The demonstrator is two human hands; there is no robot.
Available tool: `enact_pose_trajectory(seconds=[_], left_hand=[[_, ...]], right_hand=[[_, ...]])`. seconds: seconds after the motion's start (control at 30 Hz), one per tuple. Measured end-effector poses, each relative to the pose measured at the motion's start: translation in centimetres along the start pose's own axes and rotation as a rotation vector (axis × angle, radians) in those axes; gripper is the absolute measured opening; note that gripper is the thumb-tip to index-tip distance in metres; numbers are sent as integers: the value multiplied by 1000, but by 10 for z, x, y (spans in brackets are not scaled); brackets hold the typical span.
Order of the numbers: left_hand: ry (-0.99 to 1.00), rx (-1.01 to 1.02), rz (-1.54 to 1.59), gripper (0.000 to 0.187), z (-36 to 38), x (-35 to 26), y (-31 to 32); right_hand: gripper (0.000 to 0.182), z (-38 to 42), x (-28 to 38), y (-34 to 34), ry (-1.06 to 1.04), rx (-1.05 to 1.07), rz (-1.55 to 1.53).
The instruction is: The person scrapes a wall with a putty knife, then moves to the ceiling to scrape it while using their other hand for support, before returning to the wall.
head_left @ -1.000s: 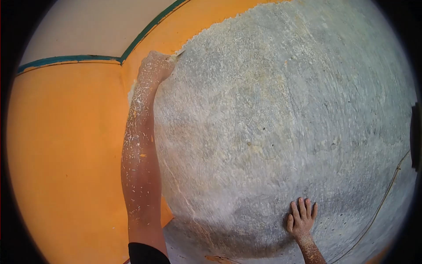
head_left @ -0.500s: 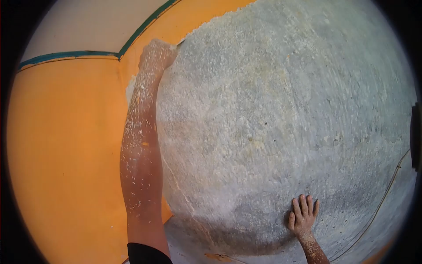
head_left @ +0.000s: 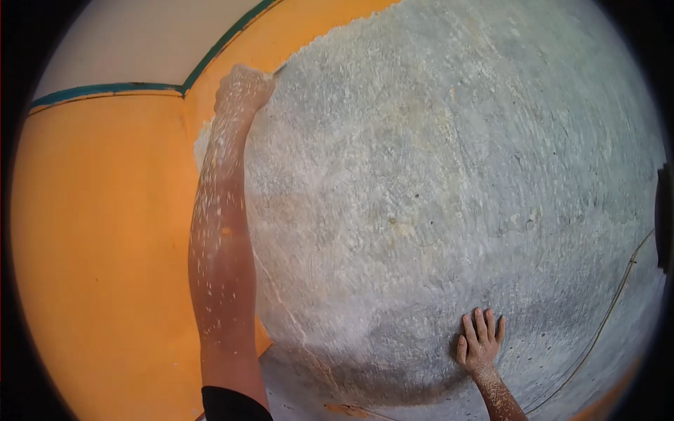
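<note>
High on the wall, my left hand (head_left: 242,91) is closed around a scraper, of which only a thin dark blade tip (head_left: 281,68) shows beside the fingers. The tip is at the ragged edge between the orange paint (head_left: 302,28) and the bare grey wall (head_left: 393,182). Pale flakes cover my left forearm. Lower right, my right hand (head_left: 481,347) lies flat on the grey wall, fingers spread, holding nothing, with pale specks on the wrist and forearm.
An orange wall (head_left: 105,231) meets the grey one at a corner on the left. A teal trim line (head_left: 112,89) borders the pale ceiling (head_left: 147,42). A thin cord (head_left: 609,309) runs down the right side, near a dark object (head_left: 663,217) at the edge.
The wall and both hands appear slightly further left in the view. My left hand still grips the tool at the paint edge, and my right hand remains flat on the wall.
</note>
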State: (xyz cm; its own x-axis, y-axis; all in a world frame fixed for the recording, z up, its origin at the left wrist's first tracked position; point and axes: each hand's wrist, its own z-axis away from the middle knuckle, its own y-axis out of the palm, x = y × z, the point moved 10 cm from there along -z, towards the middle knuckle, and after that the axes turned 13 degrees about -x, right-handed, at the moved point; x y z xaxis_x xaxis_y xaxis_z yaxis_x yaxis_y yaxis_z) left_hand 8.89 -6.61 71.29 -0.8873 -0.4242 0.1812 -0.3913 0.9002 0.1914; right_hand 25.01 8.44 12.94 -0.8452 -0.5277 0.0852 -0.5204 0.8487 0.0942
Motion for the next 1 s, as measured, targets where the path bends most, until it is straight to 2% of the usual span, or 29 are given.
enact_pose_trajectory(seconds=[0.07,0.17,0.27,0.37,0.47,0.57,0.67,0.77,0.87,0.97,1.0], left_hand=[[-110,-57,-35,34,-2,17,7],[165,132,-105,34,13,-22,-22],[-29,-54,82,33,10,14,-12],[38,-3,81,32,17,4,-20],[-20,-76,121,32,9,24,-7],[38,58,81,32,19,5,-20],[-37,-85,46,33,7,39,9],[150,79,-13,34,26,-9,-20],[-87,21,-45,41,12,32,5],[177,152,-113,40,4,21,9],[181,116,-105,40,0,21,8]], right_hand=[[41,4,6,-2,-4,6,-17],[41,1,1,-3,-15,-28,-13],[41,3,5,-4,-17,-20,-16],[41,3,3,-1,-8,-26,-14],[41,1,4,-2,-6,-14,-7],[41,4,3,-1,7,-27,-22],[41,2,3,-2,-3,-20,-21],[41,2,4,-2,-1,-11,-24],[41,2,1,-2,0,-22,-13],[42,4,5,-2,-2,-21,-17],[42,3,3,-1,2,-26,-8]])
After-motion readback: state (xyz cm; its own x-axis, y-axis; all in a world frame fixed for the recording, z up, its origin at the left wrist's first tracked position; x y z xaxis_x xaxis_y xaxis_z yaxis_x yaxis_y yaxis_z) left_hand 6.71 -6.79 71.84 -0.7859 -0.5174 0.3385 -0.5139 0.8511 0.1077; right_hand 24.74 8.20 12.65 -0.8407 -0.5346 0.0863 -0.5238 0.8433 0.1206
